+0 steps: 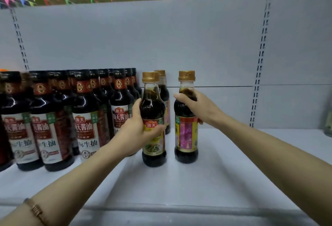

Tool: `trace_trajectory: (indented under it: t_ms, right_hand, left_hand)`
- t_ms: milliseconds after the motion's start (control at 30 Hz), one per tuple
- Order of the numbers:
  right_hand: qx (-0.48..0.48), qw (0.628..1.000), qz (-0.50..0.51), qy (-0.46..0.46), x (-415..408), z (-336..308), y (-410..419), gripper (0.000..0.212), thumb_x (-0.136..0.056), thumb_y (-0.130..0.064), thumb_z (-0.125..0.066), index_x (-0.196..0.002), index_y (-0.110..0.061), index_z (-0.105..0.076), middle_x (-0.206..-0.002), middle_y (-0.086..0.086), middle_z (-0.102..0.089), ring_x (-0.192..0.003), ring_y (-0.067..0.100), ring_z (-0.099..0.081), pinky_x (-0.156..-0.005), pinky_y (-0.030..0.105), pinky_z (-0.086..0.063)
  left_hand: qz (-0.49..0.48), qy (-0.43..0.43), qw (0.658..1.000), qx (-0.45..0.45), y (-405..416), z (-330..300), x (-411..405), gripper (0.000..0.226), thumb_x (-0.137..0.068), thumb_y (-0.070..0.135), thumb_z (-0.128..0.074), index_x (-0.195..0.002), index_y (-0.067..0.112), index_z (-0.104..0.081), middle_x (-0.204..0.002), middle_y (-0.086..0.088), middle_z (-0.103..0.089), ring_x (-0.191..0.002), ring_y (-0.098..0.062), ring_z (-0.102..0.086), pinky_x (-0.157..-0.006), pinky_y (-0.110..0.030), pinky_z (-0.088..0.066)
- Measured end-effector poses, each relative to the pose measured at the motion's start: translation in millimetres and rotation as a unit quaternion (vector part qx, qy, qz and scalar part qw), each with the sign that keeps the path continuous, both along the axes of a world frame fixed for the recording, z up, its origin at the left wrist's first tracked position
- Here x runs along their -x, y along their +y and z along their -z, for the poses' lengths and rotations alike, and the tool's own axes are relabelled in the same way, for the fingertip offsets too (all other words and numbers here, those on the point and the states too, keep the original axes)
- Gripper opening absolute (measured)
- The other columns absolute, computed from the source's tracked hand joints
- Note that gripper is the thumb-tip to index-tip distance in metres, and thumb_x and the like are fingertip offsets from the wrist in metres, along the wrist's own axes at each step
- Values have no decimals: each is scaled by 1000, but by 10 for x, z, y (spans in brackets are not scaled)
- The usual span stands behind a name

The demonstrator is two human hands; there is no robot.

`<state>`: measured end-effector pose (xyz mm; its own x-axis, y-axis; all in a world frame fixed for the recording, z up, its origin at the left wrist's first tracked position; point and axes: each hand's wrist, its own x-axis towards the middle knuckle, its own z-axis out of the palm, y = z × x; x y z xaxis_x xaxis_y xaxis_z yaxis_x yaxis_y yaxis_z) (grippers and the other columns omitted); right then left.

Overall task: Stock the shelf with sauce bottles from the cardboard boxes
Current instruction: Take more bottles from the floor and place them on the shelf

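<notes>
1. While upright on white metal shelf (pixel 224 163) at frame centre, gripped: gold-capped dark sauce bottle with yellow label (pixel 153 118), by left hand (pixel 138 128), fingers wrapped round its middle.
2. Just right, held at shoulder by curled right hand (pixel 199 107): second gold-capped bottle, purple-yellow label (pixel 186 136).
3. Left of frame: black-capped soy sauce bottles (pixel 53 118) in rows.

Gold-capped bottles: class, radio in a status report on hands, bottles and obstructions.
Left hand grips front gold-capped bottle. Right hand grips right gold-capped bottle. Both standing on shelf. Nothing obstructing.
</notes>
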<state>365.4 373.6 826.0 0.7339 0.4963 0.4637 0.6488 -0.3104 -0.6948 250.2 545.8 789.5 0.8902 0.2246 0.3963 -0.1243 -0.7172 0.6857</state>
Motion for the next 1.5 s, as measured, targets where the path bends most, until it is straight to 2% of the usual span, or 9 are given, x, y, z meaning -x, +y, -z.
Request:
trace_trajectory:
  t_ms: [100, 167, 267, 333, 533, 700, 800, 967, 1500]
  right_hand:
    - [22, 999, -34, 26, 63, -3, -35, 26, -89, -58, -53, -91, -32, -52, -79, -10, -60, -65, 8, -55, -50, 22, -39]
    - [40, 993, -68, 84, 87, 42, -102, 21, -90, -47, -59, -103, -33, -51, -90, -5, -63, -75, 11, -59, -59, 25, -43]
    - [76, 974, -107, 184, 35, 197, -259, 64, -84, -13, -73, -135, -28, -38, -112, 0, -64, -91, 15, -65, -64, 25, -50]
    - [112, 968, -107, 198, 16, 326, -297, 65, -82, -7, -75, -136, -22, -42, -116, 2, -67, -98, 16, -66, -69, 23, -53]
    - [59, 991, -9, 121, -80, 550, -86, 61, -76, -26, -82, -129, -25, -51, -112, -1, -67, -98, 15, -65, -66, 25, -55]
    - [68, 990, 109, 50, -219, 650, 151, 68, -77, -41, -79, -131, -19, -43, -121, 0, -61, -107, 17, -59, -90, 32, -50]
    - [77, 984, 155, 47, -337, 677, 303, 72, -78, -42, -78, -132, -15, -38, -123, 5, -60, -112, 25, -59, -94, 39, -49]
    - [96, 980, 137, 110, -441, 622, 335, 81, -70, -20, -85, -130, -15, -31, -119, 7, -55, -107, 25, -58, -92, 40, -52]
    - [102, 972, 209, 30, -835, 764, 552, 77, -76, -41, -80, -129, -15, -31, -120, 9, -59, -108, 32, -59, -89, 44, -50]
  left_hand:
    - [23, 29, 999, -21, 27, 146, 40, 113, -80, 22, -76, -151, 27, 13, -115, 11, -55, -103, -8, -58, -91, -26, -47]
    - [12, 23, 999, -29, 40, 248, 47, 101, -76, 18, -79, -149, 22, -10, -119, 5, -59, -106, -10, -58, -93, -27, -48]
    - [-11, 19, 999, -25, 65, 328, 40, 72, -73, 22, -82, -130, 18, -39, -117, 5, -62, -108, -12, -59, -96, -31, -49]
    - [-9, 30, 999, -10, 79, 332, 7, 68, -72, 22, -83, -126, 17, -43, -115, 5, -62, -106, -13, -60, -97, -34, -50]
    - [-15, 14, 1000, 1, 38, 346, -240, 63, -77, 19, -79, -128, 16, -41, -118, 2, -62, -100, -10, -58, -88, -23, -44]
    - [-35, 28, 999, -5, 67, 346, -458, 66, -80, 22, -77, -131, 15, -36, -124, -4, -60, -110, -20, -59, -88, -27, -46]
    - [-54, 38, 998, -10, 66, 351, -580, 64, -81, 23, -76, -130, 13, -36, -125, -6, -60, -112, -23, -59, -95, -35, -49]
    - [-77, 51, 996, -16, 77, 349, -734, 61, -82, 23, -74, -128, 9, -35, -126, -10, -58, -115, -27, -58, -97, -38, -48]
    - [-86, 37, 995, -15, 138, 412, -960, 65, -82, 25, -75, -132, 13, -35, -127, -7, -59, -116, -26, -57, -100, -41, -47]
